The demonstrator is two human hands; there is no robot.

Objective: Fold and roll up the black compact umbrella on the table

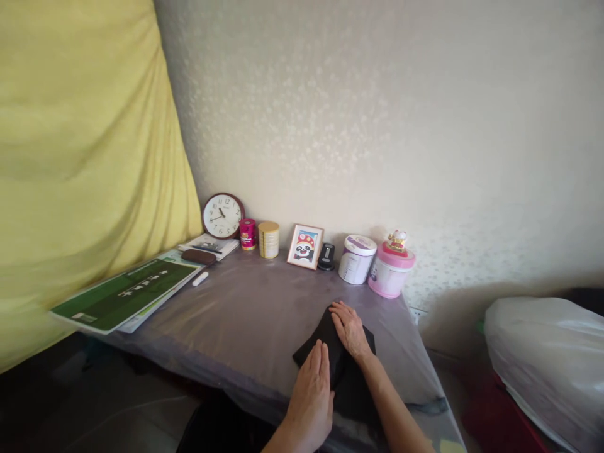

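1. Clock directions are taken from the middle of the black cloth (340, 377), as seen in the head view. Its lower part sinks into shade between the forearms, so its near edge and any folds there cannot be made out.
2. Both forearms are cut off by the bottom edge. The underside of each hand is hidden, as is most of the left thumb.
3. The white plastic bag (547, 352), at 3 o'clock, is cut off by the right edge; its contents are unclear. The lettering on the green folder (136, 289), between 9 and 10 o'clock, is too blurred to read.
4. The left hand (311, 393) has its grip unclenched: fingers straight and side by side, resting against the cloth at 7 o'clock.
5. The right hand (350, 330) lies palm down, its grip flat and uncurled, fingers close together on the cloth at 1 o'clock.
6. The cloth lies on the worktop (236, 333) under and between the 2 hands, with a pointed corner showing at 9 o'clock.
7. The picture frame (306, 246) stands at 11 o'clock, well apart from both hands.
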